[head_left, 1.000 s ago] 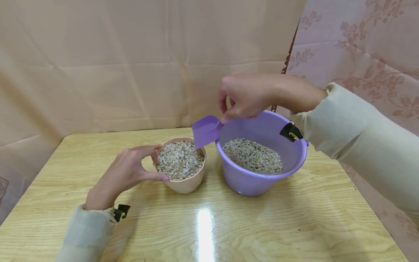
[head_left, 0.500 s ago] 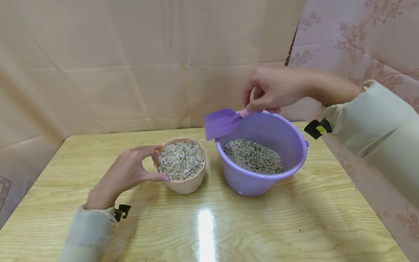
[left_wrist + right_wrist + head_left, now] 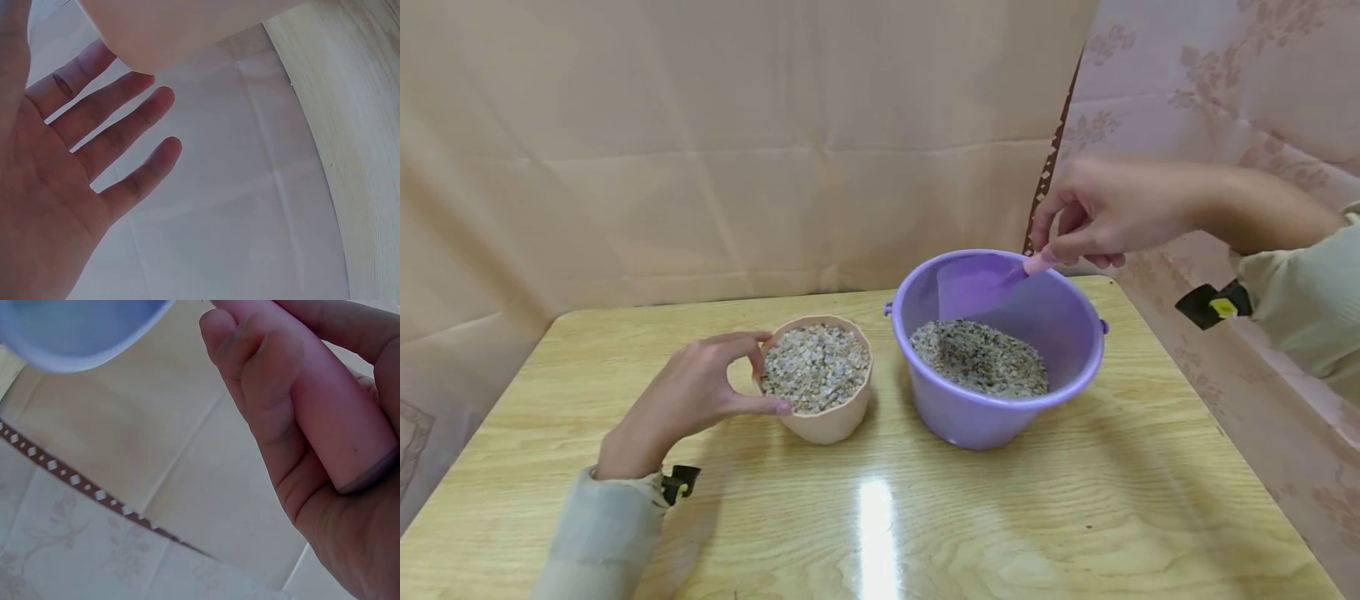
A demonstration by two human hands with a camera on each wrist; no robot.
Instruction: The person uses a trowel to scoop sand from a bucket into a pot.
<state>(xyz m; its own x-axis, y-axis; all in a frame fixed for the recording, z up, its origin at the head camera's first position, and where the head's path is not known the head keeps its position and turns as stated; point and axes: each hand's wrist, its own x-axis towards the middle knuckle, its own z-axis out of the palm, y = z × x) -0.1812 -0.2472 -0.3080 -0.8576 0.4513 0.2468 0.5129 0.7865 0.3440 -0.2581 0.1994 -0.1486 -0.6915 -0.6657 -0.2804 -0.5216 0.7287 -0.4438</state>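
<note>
A peach plant pot [image 3: 827,428], full of pale gravel [image 3: 816,367], stands on the table. My left hand [image 3: 692,385] holds its left side, thumb at the front rim and index finger at the back. In the left wrist view the other fingers [image 3: 115,140] spread below the pot wall [image 3: 181,31]. With my right hand [image 3: 1116,208] I grip the pink handle [image 3: 340,419] of a small purple shovel [image 3: 973,285]. Its blade is inside the purple bucket [image 3: 985,423], above the gravel [image 3: 977,358] there, and looks bare.
The wood-grain table [image 3: 775,517] ends at a beige curtain [image 3: 700,167] behind. A pink floral cloth [image 3: 1225,108] hangs at the right. Between pot and bucket is a narrow gap. Each sleeve cuff carries a black strap [image 3: 1213,305].
My right hand has moved right with the shovel, from over the pot's edge to the bucket, and the blade has come inside the bucket's rim. The left hand and pot have stayed put.
</note>
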